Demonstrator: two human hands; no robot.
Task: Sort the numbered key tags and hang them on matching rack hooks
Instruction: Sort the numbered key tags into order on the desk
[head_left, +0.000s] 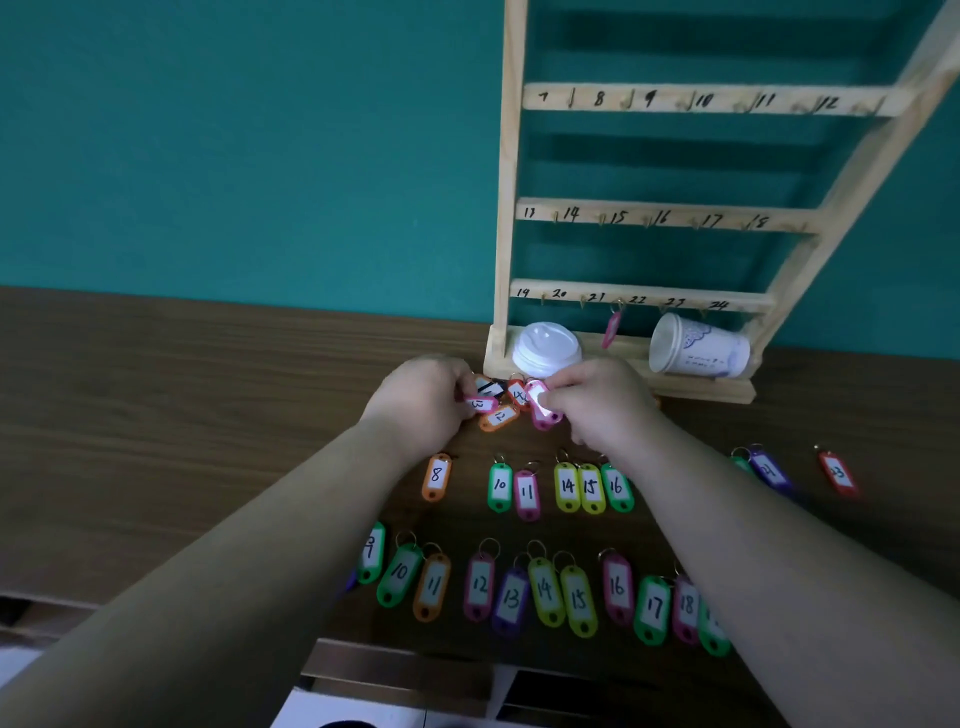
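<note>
Tag 13 (480, 404), pink, pinched by left hand (421, 400); second pink tag (544, 411) pinched by right hand (605, 402), between both hands. Rack (639, 291) stands just beyond the knuckles; sorted tags (567, 486) lie between the forearms.

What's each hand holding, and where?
Left hand pinches the pink 13 tag by one end; right hand pinches a second pink tag over its label.

rack rails (665, 219) 7–12, 13–18, 19–24 | middle tags (567, 486) 8, 10, 11, 14–16 | front tags (544, 590) 10–18

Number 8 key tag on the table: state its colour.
The plastic number 8 key tag is orange; head view shows it best.
</note>
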